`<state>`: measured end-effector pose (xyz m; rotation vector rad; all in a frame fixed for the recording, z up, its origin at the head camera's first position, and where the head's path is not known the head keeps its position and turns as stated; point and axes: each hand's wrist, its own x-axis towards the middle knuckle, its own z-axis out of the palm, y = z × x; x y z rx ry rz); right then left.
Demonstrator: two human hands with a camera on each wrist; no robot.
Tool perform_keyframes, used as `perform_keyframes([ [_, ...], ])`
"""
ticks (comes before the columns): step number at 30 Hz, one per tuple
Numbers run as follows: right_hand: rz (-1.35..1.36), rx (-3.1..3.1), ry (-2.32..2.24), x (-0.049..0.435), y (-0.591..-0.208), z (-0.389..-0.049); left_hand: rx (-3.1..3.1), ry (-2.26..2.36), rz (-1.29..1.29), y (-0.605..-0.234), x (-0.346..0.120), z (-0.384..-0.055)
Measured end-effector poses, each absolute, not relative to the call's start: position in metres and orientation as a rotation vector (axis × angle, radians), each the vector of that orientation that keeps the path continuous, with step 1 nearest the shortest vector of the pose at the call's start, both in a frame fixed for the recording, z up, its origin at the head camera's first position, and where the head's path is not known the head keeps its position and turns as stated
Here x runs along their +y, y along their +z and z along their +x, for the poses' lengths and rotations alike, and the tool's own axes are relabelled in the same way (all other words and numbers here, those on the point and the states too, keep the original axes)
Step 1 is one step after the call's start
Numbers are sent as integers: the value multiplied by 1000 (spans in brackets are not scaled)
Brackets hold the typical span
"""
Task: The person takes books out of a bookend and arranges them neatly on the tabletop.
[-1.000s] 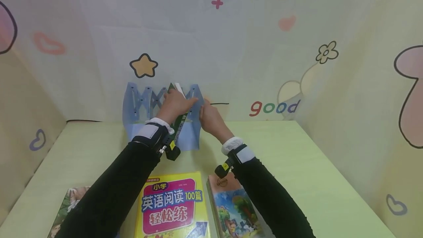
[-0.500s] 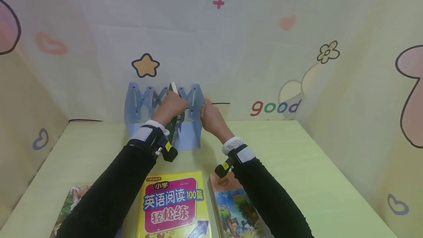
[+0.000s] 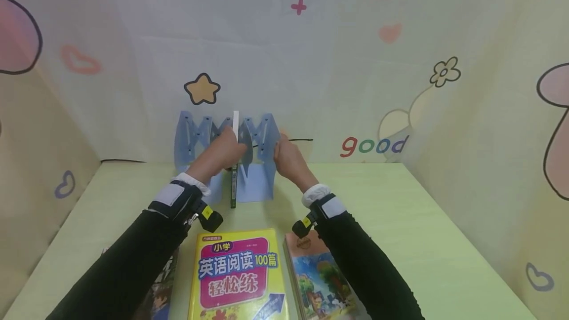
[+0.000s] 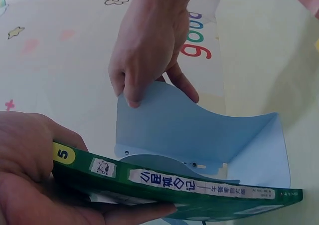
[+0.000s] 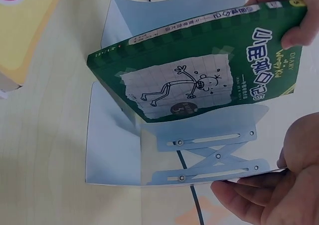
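My left hand (image 3: 222,151) grips a thin green book (image 5: 174,70) near its top, with a cartoon figure on the cover. In the head view the book stands nearly upright, spine towards me, between dividers of a blue expandable bookend (image 3: 255,184). Its lower spine end shows near the bookend's front edge; whether it touches the base, I cannot tell. My right hand (image 3: 291,159) pinches the upper edge of the bookend's right end panel, as the left wrist view shows. The left hand covers part of the bookend's middle.
A yellow book (image 3: 240,280) lies flat at the table's front. Right of it is a book with a painted tree scene (image 3: 322,280), partly under my right sleeve. Another book (image 3: 162,285) is mostly hidden by my left sleeve. A patterned cloth wall (image 3: 311,78) stands behind the bookend.
The green book has gone from leaning to nearly upright, and its lower end has come towards me. My left hand has shifted down and left; the right hand keeps its hold.
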<state>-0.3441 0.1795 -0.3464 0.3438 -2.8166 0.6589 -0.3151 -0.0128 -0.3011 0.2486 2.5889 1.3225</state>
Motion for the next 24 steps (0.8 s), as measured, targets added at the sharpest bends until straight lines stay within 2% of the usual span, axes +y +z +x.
perform_keyframes([
  [24, 300, -2773, 704, 177, -352, -346, 2738, 1441, 441, -331, -32, -243],
])
